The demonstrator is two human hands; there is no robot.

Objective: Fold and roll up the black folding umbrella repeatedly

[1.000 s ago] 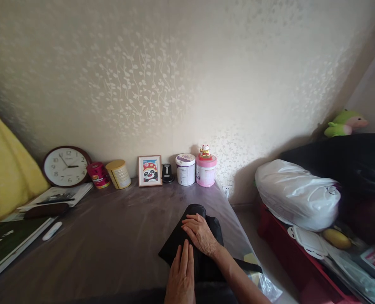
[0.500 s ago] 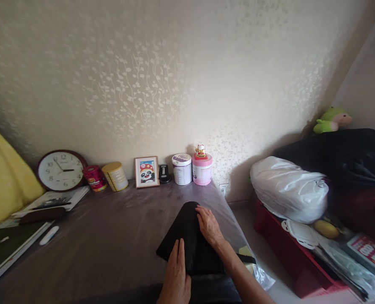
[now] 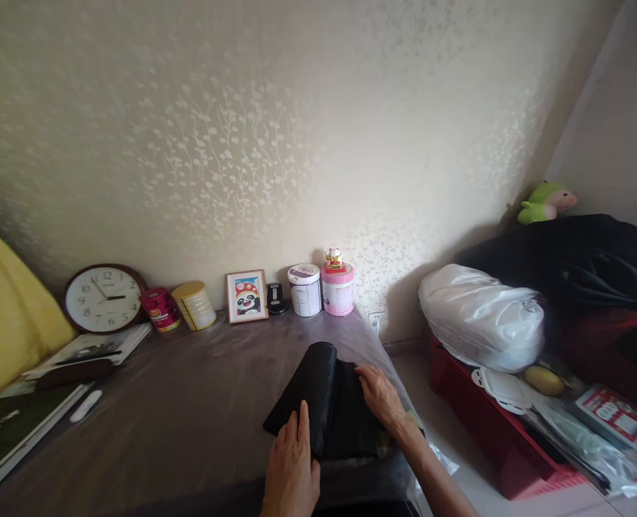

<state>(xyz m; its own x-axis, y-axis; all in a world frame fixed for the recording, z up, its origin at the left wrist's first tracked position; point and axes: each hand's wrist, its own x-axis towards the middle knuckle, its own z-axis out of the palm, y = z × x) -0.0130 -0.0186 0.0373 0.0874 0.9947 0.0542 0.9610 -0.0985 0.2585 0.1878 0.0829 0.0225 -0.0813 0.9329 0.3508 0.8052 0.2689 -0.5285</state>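
A folded black cloth item (image 3: 310, 384), smooth and slightly shiny, lies near the front right of the table; its exact kind does not show. Its left part is folded into a thick rounded roll, while a flatter flap (image 3: 350, 413) spreads to the right. My left hand (image 3: 292, 459) rests on the roll's near end, fingers stretched out and lying against the fabric. At the flap's right edge, my right hand (image 3: 381, 396) has its fingers bent over the cloth, with the thumb hidden. Under my right forearm, a yellowish piece and clear plastic (image 3: 443, 459) partly show.
Along the wall stand a clock (image 3: 104, 298), a magenta can (image 3: 159, 309), a yellow-lidded can (image 3: 194, 305), a panda picture frame (image 3: 247, 296) and two tubs (image 3: 305, 290). Books (image 3: 21, 431) lie at left. Beyond the table's right edge sits a red bin (image 3: 480, 424) beneath a white plastic bag (image 3: 482, 316).
My right hand has moved from the top of the roll to the right edge of the flap. My left hand stays on the roll. The view has shifted slightly.
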